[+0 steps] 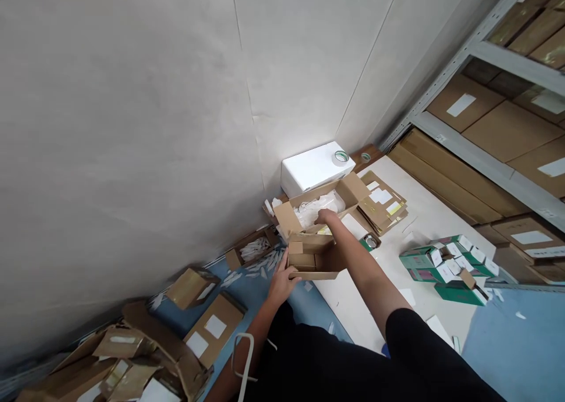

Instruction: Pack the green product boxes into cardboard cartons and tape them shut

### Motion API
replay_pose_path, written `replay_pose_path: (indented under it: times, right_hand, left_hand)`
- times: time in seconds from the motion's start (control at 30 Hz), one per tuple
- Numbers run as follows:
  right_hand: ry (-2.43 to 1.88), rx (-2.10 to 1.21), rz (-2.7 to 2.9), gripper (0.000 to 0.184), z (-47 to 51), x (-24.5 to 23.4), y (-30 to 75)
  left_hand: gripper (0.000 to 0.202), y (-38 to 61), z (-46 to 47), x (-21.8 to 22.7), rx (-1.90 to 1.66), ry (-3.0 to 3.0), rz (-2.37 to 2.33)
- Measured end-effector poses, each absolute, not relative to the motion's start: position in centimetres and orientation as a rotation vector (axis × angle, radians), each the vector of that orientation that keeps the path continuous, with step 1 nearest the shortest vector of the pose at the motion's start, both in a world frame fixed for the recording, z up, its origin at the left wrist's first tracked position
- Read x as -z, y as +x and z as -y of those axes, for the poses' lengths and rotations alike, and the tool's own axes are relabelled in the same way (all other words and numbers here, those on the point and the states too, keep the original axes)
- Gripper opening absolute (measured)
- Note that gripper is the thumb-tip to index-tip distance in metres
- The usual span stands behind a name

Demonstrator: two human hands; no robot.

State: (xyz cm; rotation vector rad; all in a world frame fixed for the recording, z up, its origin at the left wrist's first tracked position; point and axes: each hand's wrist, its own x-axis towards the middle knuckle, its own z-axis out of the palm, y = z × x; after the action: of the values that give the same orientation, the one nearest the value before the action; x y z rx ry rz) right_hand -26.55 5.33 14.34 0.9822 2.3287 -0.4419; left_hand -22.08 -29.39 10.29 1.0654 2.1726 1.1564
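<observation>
My left hand (279,281) grips the near left edge of an open cardboard box (315,262), tilted at the corner of the white table. Inside that box only bare brown cardboard shows. Beyond it stands a larger open carton (288,218) with its flaps spread, holding clear plastic packaging (324,205). My right hand (325,216) reaches into this carton, its fingers closed at the plastic; the fingertips are partly hidden, so what they pinch is hard to make out.
A white box (311,169) with a tape roll (341,157) stands against the wall. Flattened cardboard (386,199) and green boxes (445,266) lie on the table (375,308). Cartons (216,328) and paper scraps (265,265) cover the floor at left. Loaded shelves (481,125) rise at right.
</observation>
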Motion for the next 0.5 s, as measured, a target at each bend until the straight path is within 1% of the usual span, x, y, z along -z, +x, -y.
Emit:
replay_pose_path:
  times: [0.07, 0.13, 0.27, 0.37, 0.43, 0.5]
  right_hand:
    - [0.979, 0.409, -2.286, 0.060, -5.7, -13.7, -28.1]
    - [0.887, 0.425, -2.328, 0.065, -5.8, -13.0, -29.1]
    - [0.556, 0.636, -2.533, 0.092, -5.4, -11.2, -29.6]
    - [0.545, 0.652, -2.412, 0.110, -4.7, -9.7, -29.6]
    - [0.557, 0.582, -2.344, 0.113, -4.3, -9.0, -29.6]
    - [0.519, 0.526, -2.372, 0.102, -4.1, -8.7, -29.7]
  left_hand:
    - [0.008, -22.6, 29.3, -10.2, -1.155, 1.075, -2.155]
    - [0.009, -23.1, 29.3, -10.1, -1.157, 1.081, -2.135]
    - [0.011, -23.5, 29.3, -9.8, -1.165, 1.082, -2.123]
    - [0.012, -23.3, 29.6, -9.2, -1.149, 1.081, -2.123]
    - [0.011, -23.1, 29.7, -8.8, -1.141, 1.087, -2.112]
    - [0.012, -23.0, 29.8, -8.6, -1.148, 1.100, -2.102]
